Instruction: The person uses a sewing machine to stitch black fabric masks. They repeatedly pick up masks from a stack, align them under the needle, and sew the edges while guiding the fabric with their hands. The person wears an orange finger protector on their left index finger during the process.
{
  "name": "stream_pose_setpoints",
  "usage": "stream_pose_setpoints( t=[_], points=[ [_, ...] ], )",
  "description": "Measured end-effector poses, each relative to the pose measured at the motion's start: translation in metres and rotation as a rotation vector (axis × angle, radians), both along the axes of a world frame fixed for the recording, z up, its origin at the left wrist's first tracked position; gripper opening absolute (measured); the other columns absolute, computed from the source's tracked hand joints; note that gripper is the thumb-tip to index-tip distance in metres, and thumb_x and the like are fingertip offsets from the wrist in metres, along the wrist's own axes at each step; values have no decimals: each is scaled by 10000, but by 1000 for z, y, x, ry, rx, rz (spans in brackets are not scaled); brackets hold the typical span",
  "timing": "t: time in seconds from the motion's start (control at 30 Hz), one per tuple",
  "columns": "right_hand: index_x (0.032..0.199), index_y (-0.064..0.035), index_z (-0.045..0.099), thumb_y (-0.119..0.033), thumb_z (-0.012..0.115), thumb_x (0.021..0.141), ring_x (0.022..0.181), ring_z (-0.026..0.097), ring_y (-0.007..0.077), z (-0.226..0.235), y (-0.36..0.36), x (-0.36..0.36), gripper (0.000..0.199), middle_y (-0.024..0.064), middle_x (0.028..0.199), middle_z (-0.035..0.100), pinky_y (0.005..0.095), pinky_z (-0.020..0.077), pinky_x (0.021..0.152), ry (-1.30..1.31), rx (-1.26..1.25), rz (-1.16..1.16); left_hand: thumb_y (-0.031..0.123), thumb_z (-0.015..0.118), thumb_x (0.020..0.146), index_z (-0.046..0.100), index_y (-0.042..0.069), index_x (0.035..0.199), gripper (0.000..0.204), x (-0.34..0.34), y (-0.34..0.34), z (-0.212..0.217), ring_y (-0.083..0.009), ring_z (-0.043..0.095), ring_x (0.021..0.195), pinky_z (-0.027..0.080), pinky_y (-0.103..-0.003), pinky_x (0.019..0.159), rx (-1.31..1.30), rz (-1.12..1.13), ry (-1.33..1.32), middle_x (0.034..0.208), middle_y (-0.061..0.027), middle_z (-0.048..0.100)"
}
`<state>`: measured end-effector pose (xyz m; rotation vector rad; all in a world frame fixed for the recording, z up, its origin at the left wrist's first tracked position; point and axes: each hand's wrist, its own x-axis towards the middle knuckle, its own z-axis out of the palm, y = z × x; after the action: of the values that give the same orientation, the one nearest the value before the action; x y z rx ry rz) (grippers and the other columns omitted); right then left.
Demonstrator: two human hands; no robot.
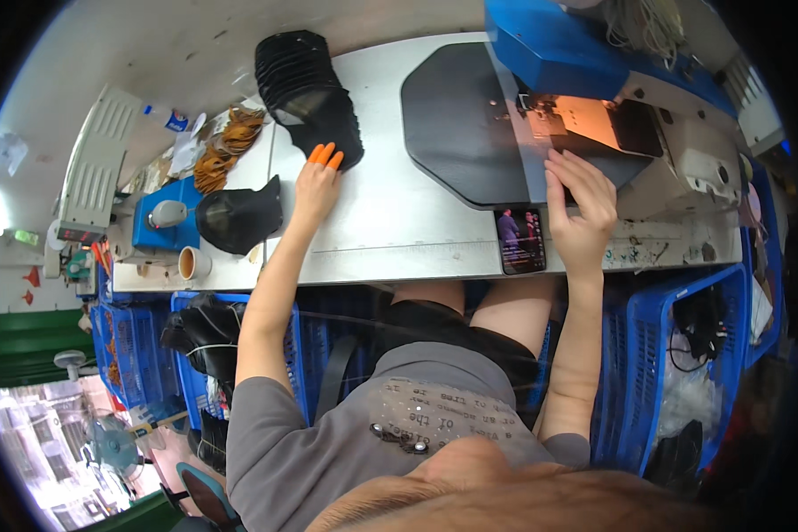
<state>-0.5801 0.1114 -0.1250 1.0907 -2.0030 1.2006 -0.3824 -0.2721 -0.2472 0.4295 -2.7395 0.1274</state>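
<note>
Stack of black pieces (313, 108) could slide apart if the left hand (317, 184), touching it, grip unclear, drags several; the right hand (583, 206) is half-spread.

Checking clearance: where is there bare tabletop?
Bare tabletop lies between the stacked black pieces and black mat, continuing frontward left of the phone. Crowded: around the cup at left, and at the sewing machine by the right hand.

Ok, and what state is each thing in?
Black stack: fanned, overlapping
Right machine: work area lit
Phone: face up, screen lit
Cup: uncovered, brown inside
Right basket: loaded
Teal fan: spinning or stopped, can't tell
Left hand: fingertips on black stack
Right hand: fingers half-curled near right machine
</note>
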Motion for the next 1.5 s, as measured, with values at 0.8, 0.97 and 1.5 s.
stream_pose_setpoints(
  t=[0.8, 0.97, 1.5],
  points=[
    [969, -60, 725, -205, 731, 804, 969, 517, 261, 24, -4, 2, 220, 59, 959, 561, 404, 393, 835, -111, 261, -60, 164, 676, 827, 751, 57, 974, 196, -97, 215, 171, -278, 588, 900, 432, -446, 976, 161, -513, 159, 1038, -90, 665],
    [981, -73, 725, -227, 753, 779, 963, 524, 263, 25, -8, -4, 256, 59, 946, 566, 408, 394, 807, -156, 278, -75, 182, 626, 881, 689, 51, 1153, 308, -108, 198, 166, -314, 564, 1028, 256, -580, 1120, 229, -661, 121, 1134, -131, 615],
    [935, -65, 749, -286, 758, 782, 924, 614, 271, 24, -27, -40, 270, 90, 870, 694, 396, 427, 864, -400, 284, -113, 189, 586, 932, 670, 145, 1218, 301, -142, 176, 169, -284, 557, 1109, 140, -674, 1129, 61, -540, -45, 1249, -78, 601]
  ],
)
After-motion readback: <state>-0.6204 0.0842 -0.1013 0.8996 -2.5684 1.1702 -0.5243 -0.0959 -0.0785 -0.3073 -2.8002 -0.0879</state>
